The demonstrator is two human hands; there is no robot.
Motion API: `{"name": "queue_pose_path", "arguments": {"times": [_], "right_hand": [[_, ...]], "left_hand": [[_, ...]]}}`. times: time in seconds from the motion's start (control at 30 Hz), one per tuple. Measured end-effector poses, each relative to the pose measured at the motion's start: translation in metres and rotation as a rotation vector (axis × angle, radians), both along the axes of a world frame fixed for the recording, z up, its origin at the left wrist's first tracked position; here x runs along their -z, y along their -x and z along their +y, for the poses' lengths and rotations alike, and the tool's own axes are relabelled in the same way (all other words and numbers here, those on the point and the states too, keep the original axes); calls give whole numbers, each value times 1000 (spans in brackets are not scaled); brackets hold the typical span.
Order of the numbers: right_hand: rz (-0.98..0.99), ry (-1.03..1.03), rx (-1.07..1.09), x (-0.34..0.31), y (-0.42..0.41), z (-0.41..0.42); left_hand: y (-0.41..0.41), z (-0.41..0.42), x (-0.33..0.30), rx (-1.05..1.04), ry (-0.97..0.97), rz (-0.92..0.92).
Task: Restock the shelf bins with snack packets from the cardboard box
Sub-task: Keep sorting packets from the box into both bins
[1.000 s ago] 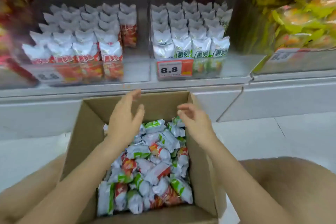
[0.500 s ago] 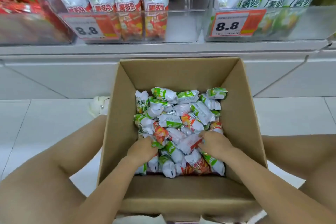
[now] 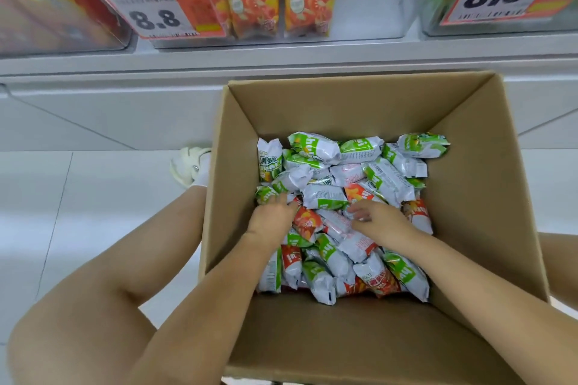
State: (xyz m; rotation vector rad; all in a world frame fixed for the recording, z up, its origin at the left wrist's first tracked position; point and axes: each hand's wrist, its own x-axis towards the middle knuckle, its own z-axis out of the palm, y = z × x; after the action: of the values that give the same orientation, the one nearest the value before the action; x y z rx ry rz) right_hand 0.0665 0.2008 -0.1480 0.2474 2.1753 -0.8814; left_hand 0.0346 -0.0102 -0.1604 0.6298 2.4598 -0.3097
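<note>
An open cardboard box (image 3: 463, 166) stands on the floor between my knees, holding several white snack packets with green or red print (image 3: 325, 197). Both my hands are down inside it on the pile. My left hand (image 3: 270, 217) lies at the left side, its fingers reaching among the packets beside a red one (image 3: 308, 222). My right hand (image 3: 380, 217) is at the middle, fingers bent over a white packet (image 3: 339, 225); whether it grips it is not visible. Above, a clear shelf bin (image 3: 369, 0) holds upright red packets.
Price tags reading 8.8 (image 3: 156, 17) hang on the bin fronts. A second bin with green packets (image 3: 438, 3) is at the upper right. The white shelf base (image 3: 125, 97) runs behind the box. My shoe (image 3: 190, 166) is on the tiled floor at the box's left.
Both hands came down from above the box into the pile, then slid from the near end toward its middle. The view tilted down and moved closer to the box.
</note>
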Motion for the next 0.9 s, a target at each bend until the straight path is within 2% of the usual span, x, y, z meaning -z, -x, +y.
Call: {"name": "queue_pose_path", "arguments": {"times": [0.07,0.1,0.23,0.3,0.37,0.47,0.53,0.6,0.67,0.7,0.77,0.83,0.9], "right_hand": [[10,105,68,-2,-1,-6],[12,163,109,-3,0,-9],[-29,389,361,-17,1,-15],[-88,485,530,-24,1,-14],[-119,521,637,-29,0,-11],[-136,593,697,-35,-5,-10],[-110,646,675,-38,-9,-13],[-12,654,718,-40,-11,-18],[149,583,791,-43,-12,-18],[222,533,761,-44,-11,-15],[225,440,511,-47,-11,-6],[90,431,275,-47,-11,1],[35,473,241,-41,-11,5]], "left_hand": [[3,5,-2,-68,-69,51],[5,7,-5,-176,-142,70],[6,9,-27,-866,-702,87],[1,7,-34,-1314,-1008,-67],[-6,10,-42,-1732,-1257,-333],[-15,21,-53,-2023,-1448,-515],[-23,32,-59,-2070,-1497,-566],[-29,39,-60,-2016,-1518,-569],[-31,41,-58,-1859,-1480,-454],[-32,41,-57,-1744,-1416,-378],[-30,43,-58,-1540,-1289,-310],[-25,47,-59,-1417,-1202,-348],[-17,52,-59,-1331,-1145,-407]]}}
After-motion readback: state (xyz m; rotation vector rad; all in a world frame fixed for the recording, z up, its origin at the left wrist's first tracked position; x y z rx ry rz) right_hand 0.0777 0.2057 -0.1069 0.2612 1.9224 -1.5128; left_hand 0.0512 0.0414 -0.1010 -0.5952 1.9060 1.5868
